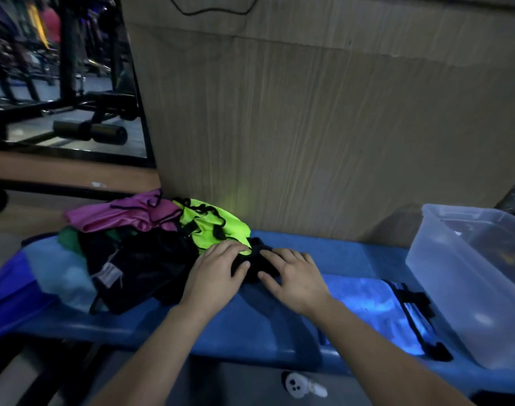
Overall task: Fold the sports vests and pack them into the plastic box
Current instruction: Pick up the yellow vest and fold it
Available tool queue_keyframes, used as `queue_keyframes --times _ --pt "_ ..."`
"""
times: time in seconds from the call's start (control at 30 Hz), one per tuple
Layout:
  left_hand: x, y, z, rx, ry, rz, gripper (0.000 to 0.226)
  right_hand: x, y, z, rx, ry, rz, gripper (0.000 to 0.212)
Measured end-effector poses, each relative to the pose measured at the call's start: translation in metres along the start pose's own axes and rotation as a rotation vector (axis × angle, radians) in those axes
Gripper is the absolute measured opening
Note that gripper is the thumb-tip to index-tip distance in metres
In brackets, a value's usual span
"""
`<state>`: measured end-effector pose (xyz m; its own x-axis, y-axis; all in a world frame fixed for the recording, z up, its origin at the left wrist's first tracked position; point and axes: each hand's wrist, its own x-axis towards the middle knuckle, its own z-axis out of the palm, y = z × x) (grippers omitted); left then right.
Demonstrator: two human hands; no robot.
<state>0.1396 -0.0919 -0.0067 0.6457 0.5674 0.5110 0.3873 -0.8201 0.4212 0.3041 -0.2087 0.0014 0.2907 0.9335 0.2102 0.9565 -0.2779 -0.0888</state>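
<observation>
Black vest bunched, lying left-right, left hand, right hand spread flat on it.

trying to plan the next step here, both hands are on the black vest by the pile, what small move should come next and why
Probably pinch the black vest with both hands and draw it off the pile onto the bare blue bench. The left hand and right hand lie flat on it with nothing gripped, it is bunched against the neon green vest, and the plastic box looks empty.
</observation>
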Motion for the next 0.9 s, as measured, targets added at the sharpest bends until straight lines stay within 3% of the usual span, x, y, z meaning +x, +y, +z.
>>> queue_keyframes --times 0.13,0.27,0.4,0.6,0.73,0.9 --pt "-0.01 -0.017 -0.02 0.045 0.036 -0.074 0.029 0.01 -0.029 0.001 0.059 -0.005 -0.004 0.077" --pt "-0.015 -0.031 -0.035 0.083 0.029 -0.168 0.029 0.032 -0.048 0.0 0.126 -0.01 0.023 0.057" --pt "-0.01 -0.042 -0.046 0.08 0.061 -0.217 0.031 0.056 -0.065 0.007 0.188 -0.003 0.073 0.053" --pt "0.019 -0.067 -0.037 0.169 -0.032 -0.181 0.035 0.082 -0.07 0.026 0.174 -0.02 0.102 0.049" --pt "0.058 -0.082 -0.032 0.405 -0.139 -0.087 0.038 0.108 -0.068 0.036 0.209 0.034 0.11 0.04" --pt "0.084 -0.108 -0.03 0.456 -0.232 -0.183 0.045 0.126 -0.073 0.052 0.174 0.112 0.104 0.038"
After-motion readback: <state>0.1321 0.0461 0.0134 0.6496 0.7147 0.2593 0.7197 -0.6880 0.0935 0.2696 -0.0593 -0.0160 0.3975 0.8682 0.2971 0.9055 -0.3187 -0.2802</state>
